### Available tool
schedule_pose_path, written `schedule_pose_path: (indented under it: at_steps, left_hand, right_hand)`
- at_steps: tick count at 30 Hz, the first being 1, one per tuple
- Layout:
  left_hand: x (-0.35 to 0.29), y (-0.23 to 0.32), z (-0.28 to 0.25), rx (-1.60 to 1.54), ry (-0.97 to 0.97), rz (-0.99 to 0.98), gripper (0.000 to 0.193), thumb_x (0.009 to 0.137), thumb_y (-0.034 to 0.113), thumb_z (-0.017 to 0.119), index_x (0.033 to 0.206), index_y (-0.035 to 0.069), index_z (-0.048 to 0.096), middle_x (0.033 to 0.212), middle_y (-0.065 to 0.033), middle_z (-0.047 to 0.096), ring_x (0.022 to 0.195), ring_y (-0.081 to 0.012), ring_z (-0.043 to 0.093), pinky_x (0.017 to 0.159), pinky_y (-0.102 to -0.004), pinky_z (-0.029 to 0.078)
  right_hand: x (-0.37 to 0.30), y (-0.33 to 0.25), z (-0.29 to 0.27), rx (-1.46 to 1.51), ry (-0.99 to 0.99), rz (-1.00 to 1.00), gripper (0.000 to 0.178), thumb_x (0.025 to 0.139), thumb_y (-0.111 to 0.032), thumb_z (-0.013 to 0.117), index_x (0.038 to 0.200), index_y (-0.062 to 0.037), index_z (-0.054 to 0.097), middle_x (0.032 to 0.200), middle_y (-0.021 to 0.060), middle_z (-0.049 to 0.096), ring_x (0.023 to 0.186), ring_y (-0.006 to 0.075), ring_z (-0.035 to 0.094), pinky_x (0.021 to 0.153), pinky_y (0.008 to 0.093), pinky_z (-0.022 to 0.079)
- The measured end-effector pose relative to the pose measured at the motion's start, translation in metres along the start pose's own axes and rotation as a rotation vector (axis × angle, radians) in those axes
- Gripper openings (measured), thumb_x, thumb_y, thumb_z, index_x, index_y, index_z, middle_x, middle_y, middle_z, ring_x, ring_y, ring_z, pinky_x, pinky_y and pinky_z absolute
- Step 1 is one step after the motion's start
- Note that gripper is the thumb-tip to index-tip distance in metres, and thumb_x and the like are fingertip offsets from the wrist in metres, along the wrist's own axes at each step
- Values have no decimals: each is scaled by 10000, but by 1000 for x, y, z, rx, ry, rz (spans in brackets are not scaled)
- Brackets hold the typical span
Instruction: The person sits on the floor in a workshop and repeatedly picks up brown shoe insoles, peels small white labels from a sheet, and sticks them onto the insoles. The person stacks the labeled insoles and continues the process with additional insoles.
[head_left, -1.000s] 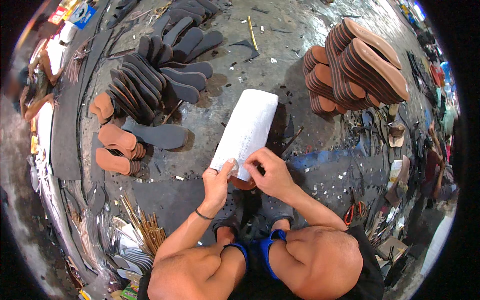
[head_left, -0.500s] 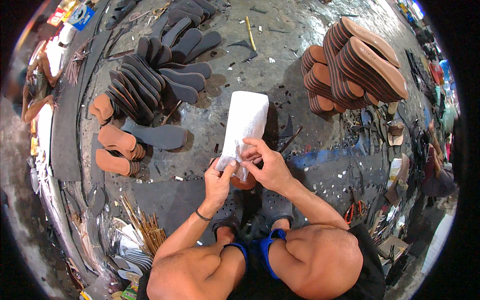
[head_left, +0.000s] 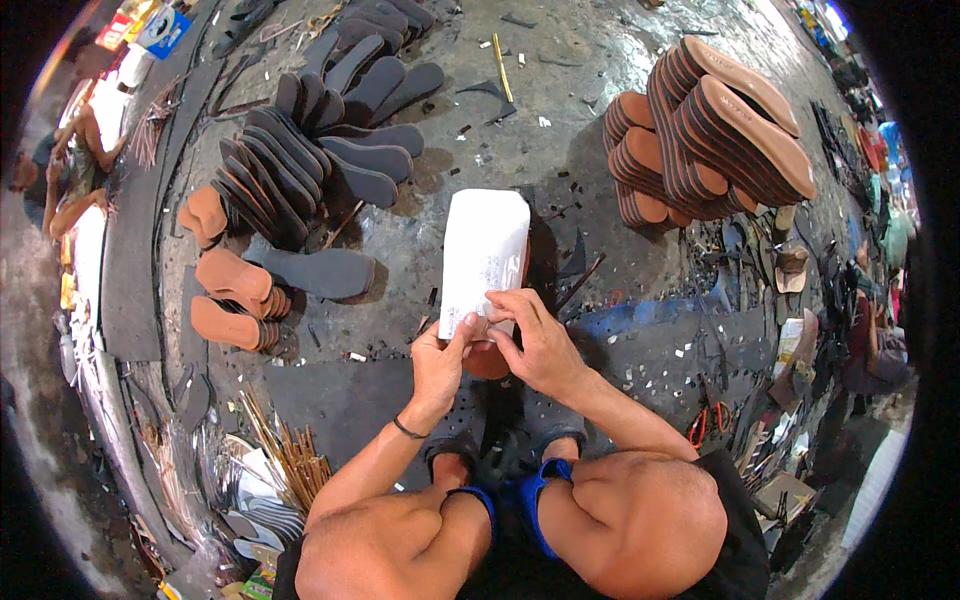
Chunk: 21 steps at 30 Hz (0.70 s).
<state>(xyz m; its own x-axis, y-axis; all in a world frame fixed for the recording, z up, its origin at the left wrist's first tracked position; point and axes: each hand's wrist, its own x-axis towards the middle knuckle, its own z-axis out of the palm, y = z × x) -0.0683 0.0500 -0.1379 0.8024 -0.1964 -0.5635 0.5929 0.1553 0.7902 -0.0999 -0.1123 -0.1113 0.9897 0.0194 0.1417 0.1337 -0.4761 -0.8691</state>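
Note:
A flat white packet (head_left: 486,238) with faint print and a rounded far end is held up in front of me. At its near left corner my left hand (head_left: 440,362) is closed, the thumb on top and the fingers underneath. My right hand (head_left: 540,345) bends over the near right corner, thumb and fingertips pinched together on the packet's edge. Below both hands a brown insole (head_left: 488,363) shows in part, mostly covered by the packet. What the packet contains, if anything, cannot be made out.
Black soles (head_left: 290,150) lie in overlapping rows at the left, near small brown insole stacks (head_left: 235,322). Tall stacks of brown insoles (head_left: 735,130) stand at the far right. Orange-handled scissors (head_left: 708,425) lie right of my knees. Another person (head_left: 75,170) sits at the far left.
The packet has swung slightly left and turned flatter, so its print shows more clearly. My hands keep their grip at the near end and have shifted only a little.

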Motion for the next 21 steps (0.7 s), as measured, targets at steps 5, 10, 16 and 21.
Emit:
schedule_pose_path:
  at_steps: [5, 10, 16, 21]
  left_hand:
    - [-2, -4, -5, 110, -40, 87, 220, 922, 149, 700, 1040, -35, 673, 898, -64, 713, 741, -87, 651, 633, -236, 517]
    - [-2, -3, -3, 156, -32, 99, 170, 915, 128, 702, 992, -22, 680, 835, -48, 709, 702, -74, 638, 630, -230, 508]
    - [1, 1, -4, 91, -8, -8, 171, 913, 132, 709, 996, -15, 685, 824, -29, 699, 703, -62, 618, 619, -213, 488]
    - [-8, 4, 8, 111, -105, 68, 205, 935, 153, 686, 1027, -31, 680, 822, -9, 682, 710, -57, 600, 611, -208, 468]
  right_hand:
    - [4, -2, -4, 49, -60, 40, 518, 838, 32, 635, 1324, -23, 463, 1154, 170, 523, 907, 288, 640, 843, 385, 516]
    - [2, -4, -6, 156, -122, 142, 527, 839, 49, 625, 1332, -42, 463, 1124, 166, 516, 849, 260, 631, 788, 368, 528]
    - [-6, -6, -11, 107, -28, 33, 544, 828, 79, 622, 1334, -41, 465, 1235, 176, 436, 937, 263, 620, 825, 378, 536]
    - [-1, 2, -9, -46, -9, -154, 597, 802, 85, 642, 1356, -47, 464, 1355, 190, 320, 1159, 315, 538, 908, 360, 538]
